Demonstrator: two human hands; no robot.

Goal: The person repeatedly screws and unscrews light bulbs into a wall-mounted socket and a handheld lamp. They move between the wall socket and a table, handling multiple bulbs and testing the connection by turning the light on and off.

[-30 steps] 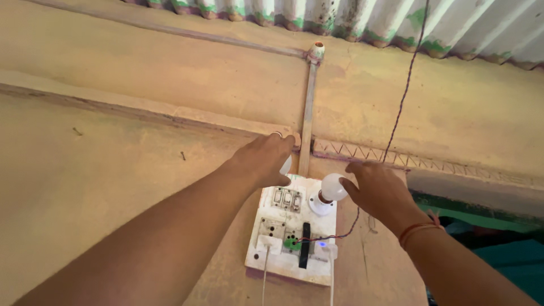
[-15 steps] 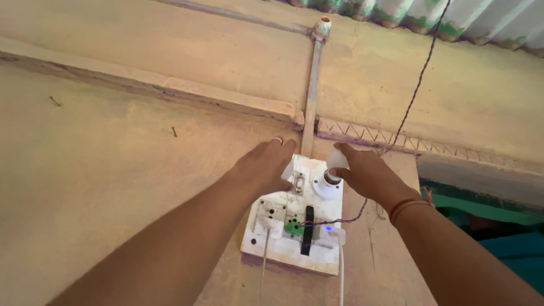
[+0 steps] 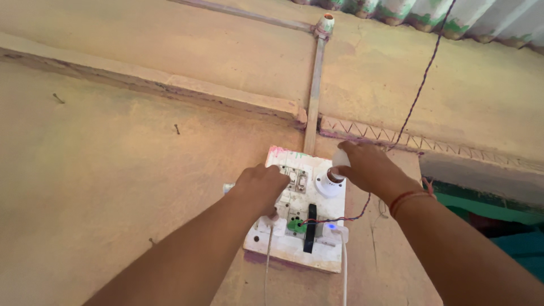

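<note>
A white switchboard [image 3: 290,250] is fixed to the tan wall. At its top right a white bulb [image 3: 340,158] sits in a white holder [image 3: 327,185], and my right hand [image 3: 368,168] is wrapped around the bulb from the right. My left hand [image 3: 259,187] is a closed fist over the board's left side, beside the row of switches [image 3: 298,179]. It holds a small white object [image 3: 228,187], probably a second bulb. Only one end pokes out at the left; the rest is hidden in the fist.
A green plug [image 3: 293,226], a black strip [image 3: 310,228] and two white chargers [image 3: 338,232] with cords hanging down occupy the board's lower part. A conduit pipe [image 3: 313,96] rises from the board. A twisted wire [image 3: 419,90] runs toward the corrugated roof [image 3: 453,20]. Nails [image 3: 177,129] stick out of the wall.
My left hand has dropped from the board's top edge to its left middle, uncovering the switches. My right hand has closed around the bulb in the holder.
</note>
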